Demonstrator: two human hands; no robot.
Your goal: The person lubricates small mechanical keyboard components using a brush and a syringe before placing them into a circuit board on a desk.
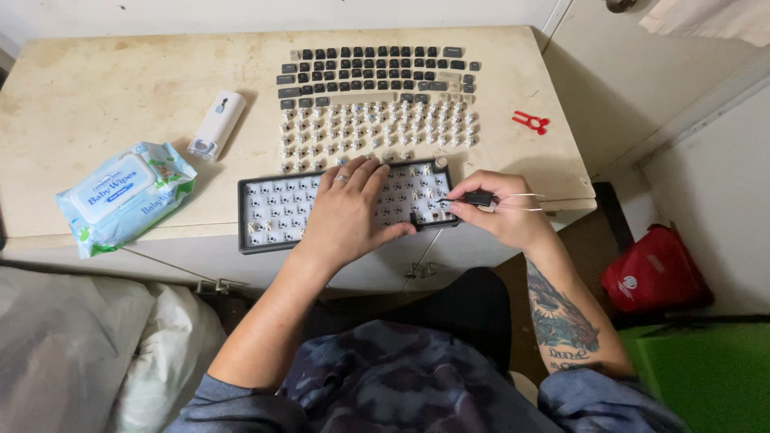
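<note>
At the far left of the worn cream desk top lies a soft blue-and-green pack of wet wipes, tilted so its long side runs up toward the right. Just right of it, and apart from it, a small white oblong plastic device lies on a similar slant.

Near the front edge sits the dark grey rectangular keyboard case, its long axis running left to right along the desk edge, with rows of pale switches showing in its plate (the keycaps are off). The left hand lies flat over the middle of the case, fingers spread apart and pressing down on it, a ring on one finger.

Behind the case, loose white switches stand in rows, and behind those the dark grey keycaps are laid out in rows, both bands running left to right like the case itself.

At the right end of the case the right hand pinches a small black-handled wire puller tool between thumb and fingers, closed tightly on its handle. The tool lies nearly level, its long axis left to right: the tip points left at the case's right end, while two thin wire ends stick out to the right past the hand.

Farther right, near the desk's back corner, lies a small red plastic puller, and on the floor beyond the desk a red bag
</note>
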